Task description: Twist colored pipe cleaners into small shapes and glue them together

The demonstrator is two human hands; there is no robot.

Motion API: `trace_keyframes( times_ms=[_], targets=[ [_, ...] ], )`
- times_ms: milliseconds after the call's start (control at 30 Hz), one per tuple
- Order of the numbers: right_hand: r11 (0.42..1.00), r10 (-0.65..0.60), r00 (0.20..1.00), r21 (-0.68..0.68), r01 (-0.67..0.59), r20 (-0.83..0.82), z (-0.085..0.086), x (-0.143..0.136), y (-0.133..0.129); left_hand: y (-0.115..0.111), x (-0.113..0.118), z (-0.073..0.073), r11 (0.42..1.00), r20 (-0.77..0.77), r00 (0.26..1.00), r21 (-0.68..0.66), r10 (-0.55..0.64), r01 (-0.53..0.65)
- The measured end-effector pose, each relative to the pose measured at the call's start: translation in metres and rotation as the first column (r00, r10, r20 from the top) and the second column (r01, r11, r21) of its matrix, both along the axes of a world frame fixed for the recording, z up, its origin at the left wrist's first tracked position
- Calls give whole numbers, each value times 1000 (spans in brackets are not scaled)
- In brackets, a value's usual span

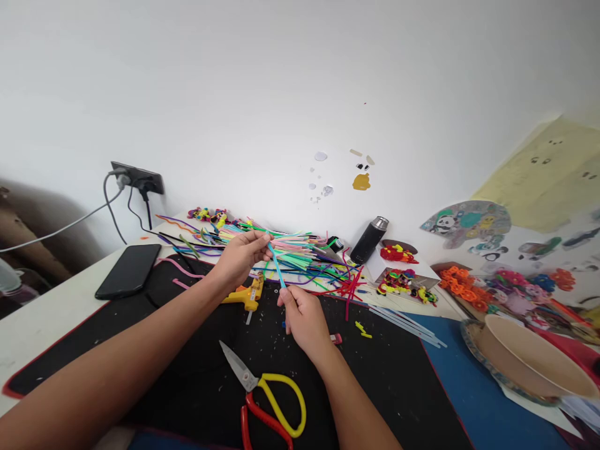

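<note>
A light blue pipe cleaner (277,265) is stretched between my two hands above the black mat. My left hand (246,252) pinches its upper end, fingers closed. Lower and to the right, my right hand (304,315) grips the other end between thumb and fingers. Just under my left wrist lies a yellow glue gun (250,296), partly covered by the arm. Scissors (255,387) with one red and one yellow handle rest on the mat between my forearms. Behind my hands spreads a pile of many-coloured pipe cleaners (300,250).
A black phone (128,271) lies at the left, near a wall socket (137,177) with cables. A black flask (370,240) leans at the back. Clear glue sticks (407,325) lie on the right, short of a beige bowl (539,356). Yellow scraps (362,330) dot the mat.
</note>
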State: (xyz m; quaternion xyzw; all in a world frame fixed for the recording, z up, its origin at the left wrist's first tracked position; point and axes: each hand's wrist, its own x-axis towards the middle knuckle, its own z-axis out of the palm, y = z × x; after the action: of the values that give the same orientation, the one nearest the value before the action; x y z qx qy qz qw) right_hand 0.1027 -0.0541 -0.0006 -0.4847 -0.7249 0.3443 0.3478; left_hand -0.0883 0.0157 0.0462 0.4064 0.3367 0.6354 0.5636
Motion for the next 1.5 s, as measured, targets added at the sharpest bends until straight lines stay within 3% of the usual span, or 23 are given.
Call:
trace_keyframes(
  times_ms=[267, 433, 767, 933, 1100, 1267, 1500],
  targets=[
    [997, 38, 998, -72, -41, -45, 4, -4, -4, -9, 6, 8, 995, 20, 996, 31, -92, 91],
    [989, 41, 986, -136, -63, -164, 5, -4, -4, -13, 9, 8, 988, -86, 985, 27, -147, 150],
    [963, 151, 971, -196, -187, -185, 5, -6, -6, -20, 11, 15, 984, -209, 962, -18, -176, 176],
    [972, 46, 933, -198, -123, -356, 9, -5, -3, -21, 12, 12, 973, -259, 938, -40, -229, 227],
    [971, -62, 865, -230, -63, -497, 17, -2, 0, -27, 15, 12, 931, -363, 863, -43, -352, 361],
    [965, -82, 803, -248, -84, -590, 20, -1, 0, -30, 16, 15, 909, -419, 816, -61, -398, 412],
    [959, -84, 776, -262, -107, -625, 17, -2, 0, -31, 13, 16, 881, -462, 765, -86, -449, 466]
  ],
)
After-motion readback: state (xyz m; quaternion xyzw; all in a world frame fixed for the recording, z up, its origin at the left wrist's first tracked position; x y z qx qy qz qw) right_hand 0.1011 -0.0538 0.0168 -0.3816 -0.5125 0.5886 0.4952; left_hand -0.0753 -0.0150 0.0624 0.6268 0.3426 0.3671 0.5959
